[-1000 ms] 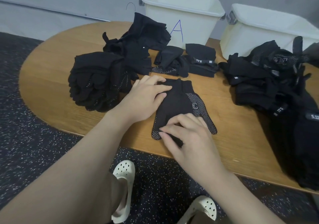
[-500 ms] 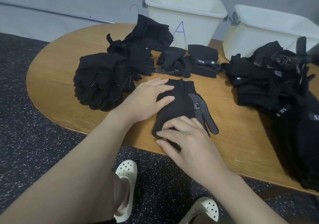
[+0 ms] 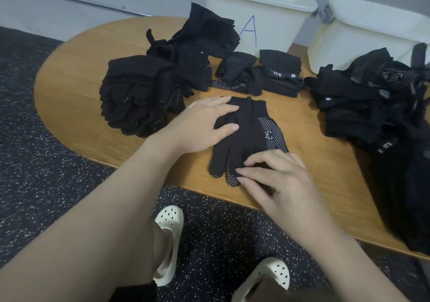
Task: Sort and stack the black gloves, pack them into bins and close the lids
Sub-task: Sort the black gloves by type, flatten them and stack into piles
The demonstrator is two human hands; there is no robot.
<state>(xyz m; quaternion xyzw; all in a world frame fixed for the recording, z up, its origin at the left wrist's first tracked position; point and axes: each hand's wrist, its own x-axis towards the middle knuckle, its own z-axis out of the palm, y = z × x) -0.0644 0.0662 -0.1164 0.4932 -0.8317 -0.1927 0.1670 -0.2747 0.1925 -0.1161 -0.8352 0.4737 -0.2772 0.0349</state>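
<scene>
A rounded wooden tabletop [image 3: 76, 74] is shown carrying the whole job. At its far edge two cream bins are set: one marked with a blue letter A [image 3: 258, 11] and a second bin [image 3: 372, 32] to its right; no gloves can be seen inside either, and no lids are visible. A large loose heap of black gloves [image 3: 372, 106] is spread along the right side, judged still unsorted. A neater stack [image 3: 137, 99] is piled on the left, with smaller folded lots [image 3: 279, 76] lying in front of bin A. Nearest the front edge, a pair of dotted gloves [image 3: 246, 136] is laid flat, one upon the other, cuffs toward the bins. The left hand [image 3: 200, 127] is spread flat and pressed on the cuff end; the right hand [image 3: 277, 178] is laid over the finger end with its fingers bent, pressing them into line. Sorting is judged partly done; packing and closing are left.
</scene>
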